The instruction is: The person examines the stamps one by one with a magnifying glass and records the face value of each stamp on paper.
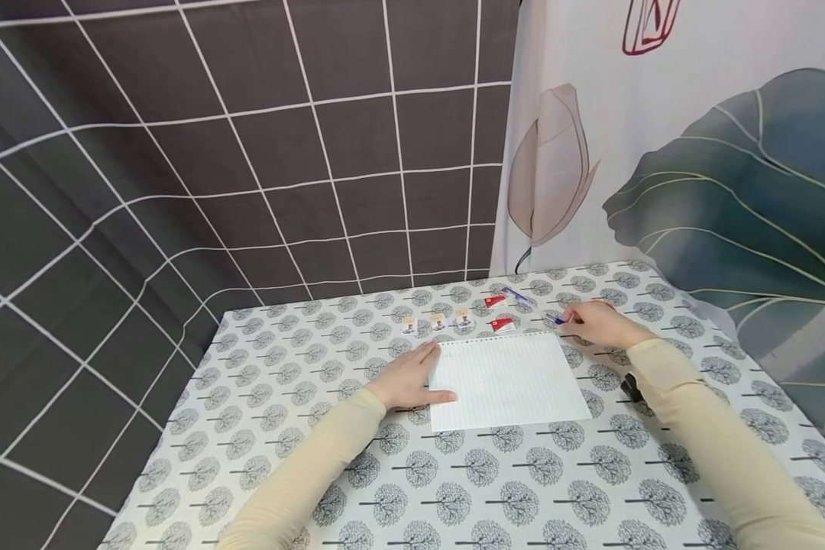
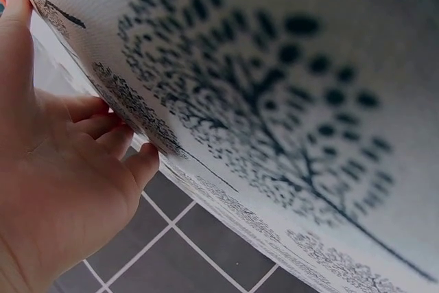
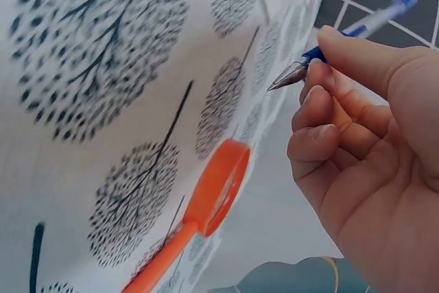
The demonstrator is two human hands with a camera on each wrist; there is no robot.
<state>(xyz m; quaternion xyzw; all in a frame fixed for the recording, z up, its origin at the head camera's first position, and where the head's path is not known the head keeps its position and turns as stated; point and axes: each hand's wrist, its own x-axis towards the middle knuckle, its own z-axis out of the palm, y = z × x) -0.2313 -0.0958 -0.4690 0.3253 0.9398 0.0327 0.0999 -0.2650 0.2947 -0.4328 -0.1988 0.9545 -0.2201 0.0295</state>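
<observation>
A sheet of lined paper (image 1: 509, 382) with a perforated top edge lies on the table. My left hand (image 1: 409, 378) rests on its left edge, thumb spread over the sheet; in the left wrist view the same hand (image 2: 75, 156) shows its palm side, fingers against the tree-print cloth. Beyond the sheet's top right corner, my right hand (image 1: 596, 324) pinches a blue pen (image 1: 555, 318). Seen from the right wrist, thumb and fingers of that hand (image 3: 363, 128) hold the pen (image 3: 315, 55) near its blue grip, with the metal tip bare and pointing away from the palm.
An orange ring with a handle (image 3: 195, 228), like a magnifying glass, lies near my right hand. Behind the paper are several small picture cards (image 1: 438, 321), red-and-white pieces (image 1: 502, 325) and a slim bluish-purple item (image 1: 516, 296). A black object (image 1: 630, 386) shows by my right forearm.
</observation>
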